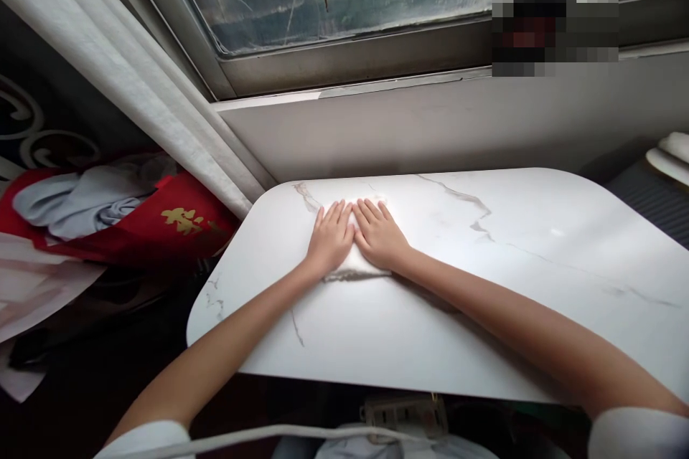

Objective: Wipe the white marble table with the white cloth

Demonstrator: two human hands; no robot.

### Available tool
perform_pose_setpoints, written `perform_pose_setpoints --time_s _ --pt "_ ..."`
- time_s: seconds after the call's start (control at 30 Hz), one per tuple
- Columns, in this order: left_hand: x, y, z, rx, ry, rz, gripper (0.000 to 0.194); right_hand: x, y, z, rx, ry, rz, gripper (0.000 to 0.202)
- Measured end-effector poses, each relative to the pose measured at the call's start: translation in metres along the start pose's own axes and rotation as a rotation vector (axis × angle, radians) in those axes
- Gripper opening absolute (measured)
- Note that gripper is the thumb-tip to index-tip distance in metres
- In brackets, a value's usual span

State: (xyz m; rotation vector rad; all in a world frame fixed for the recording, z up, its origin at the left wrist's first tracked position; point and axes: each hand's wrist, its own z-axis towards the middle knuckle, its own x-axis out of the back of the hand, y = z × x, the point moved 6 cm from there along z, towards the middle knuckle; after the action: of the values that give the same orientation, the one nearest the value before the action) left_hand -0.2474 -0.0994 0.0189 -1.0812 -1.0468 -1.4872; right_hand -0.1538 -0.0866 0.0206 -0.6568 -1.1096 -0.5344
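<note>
A folded white cloth (356, 263) lies flat on a white marble-patterned table (517, 244). My left hand (332, 235) rests palm down on the cloth's left part, fingers stretched out and pointing away from me. On its right part lies my right hand (378, 231), also flat with the fingers extended. The two hands meet at the thumbs and index fingers. Most of the cloth is hidden under them; its near edge shows below the wrists.
Behind the table are a pale wall (377, 133) and a window (334, 0). A light curtain (134, 64) hangs at the left, above a red bag (177, 222) with grey fabric (80, 201) in it. A white cord (280, 430) crosses the bottom, near my body.
</note>
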Motion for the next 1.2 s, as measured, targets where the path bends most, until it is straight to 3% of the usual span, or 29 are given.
perform_pose_setpoints --time_s 0.2,0.3,0.37,0.47,0.63,0.73,0.87,1.03,1.2 --pt "0.016 0.081 -0.094 -0.112 -0.065 -0.118 0.051 0.035 -0.028 -0.118 0.091 -0.062 -0.046 0.056" --pt "0.020 0.110 -0.117 -0.206 -0.178 -0.227 0.057 0.048 -0.027 -0.158 0.107 -0.077 -0.075 0.060" --pt "0.018 0.121 -0.115 -0.235 -0.266 -0.289 0.060 0.053 -0.017 -0.167 0.087 -0.084 -0.091 0.061" --pt "0.008 0.123 -0.085 -0.234 -0.302 -0.325 0.060 0.050 0.011 -0.151 0.008 -0.108 -0.115 0.060" --pt "-0.016 0.103 0.014 -0.159 -0.097 -0.257 0.051 0.036 0.077 -0.071 -0.152 -0.121 -0.128 0.057" --pt "-0.029 0.093 0.075 -0.133 -0.042 -0.199 0.049 0.031 0.113 -0.021 -0.185 -0.084 -0.116 0.055" --pt "-0.039 0.095 0.130 -0.110 0.004 -0.136 0.047 0.030 0.154 0.013 -0.253 -0.038 -0.125 0.054" --pt "-0.044 0.111 0.148 -0.111 0.038 -0.116 0.046 0.034 0.176 0.010 -0.302 -0.010 -0.132 0.053" --pt "-0.042 0.126 0.133 -0.151 0.010 -0.150 0.047 0.040 0.168 -0.014 -0.316 -0.012 -0.204 0.054"
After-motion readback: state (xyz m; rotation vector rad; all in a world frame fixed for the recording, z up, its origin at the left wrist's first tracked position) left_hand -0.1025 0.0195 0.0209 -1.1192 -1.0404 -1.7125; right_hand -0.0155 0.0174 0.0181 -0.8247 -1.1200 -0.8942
